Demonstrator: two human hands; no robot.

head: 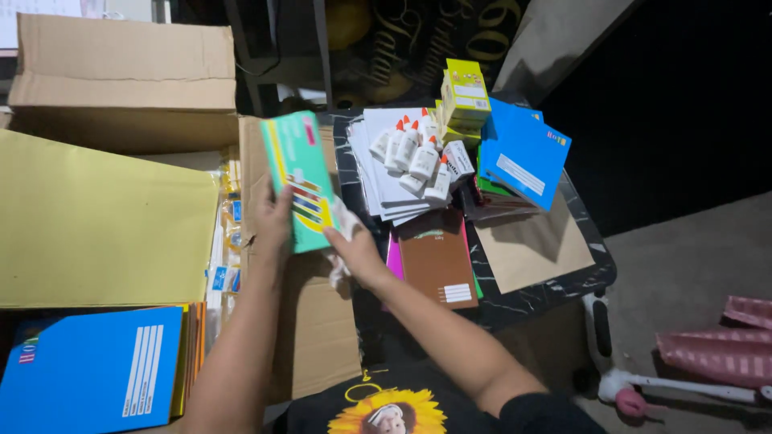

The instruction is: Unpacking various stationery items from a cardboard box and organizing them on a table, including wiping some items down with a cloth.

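here we start at the far left, where a blue notebook [88,370] with a white label lies at the bottom corner, partly under a broad yellow sheet [96,225] that covers most of that side. above the sheet stands a brown cardboard box [125,80], its flap folded over. just right of the yellow sheet we see a row of small packets in clear wrap [229,225], tucked against a cardboard flap [314,321] that slopes down toward the person. next comes the left hand [273,221], fingers closed around the lower left edge of a green pencil box [299,181], which is held up tilted in the air over the cardboard flap, between the big box and the dark table. the right hand [354,249] touches the lower right corner of the same green pencil box, and a scrap of white cloth [344,233] is bunched under its fingers; we cannot tell how tightly those fingers close. further right, on the black marbled table [563,277], a brown notebook [438,257] lies nearest the right forearm, over pink and green covers. behind it a cluster of white glue bottles [414,157] with orange caps rests on a pile of white paper. then a stack of yellow boxes [465,96], a blue folder [523,153] leaning over other covers, and a tan envelope [535,245]. on the floor at the far right lie a white scooter [683,386] and pink striped fabric [716,350].
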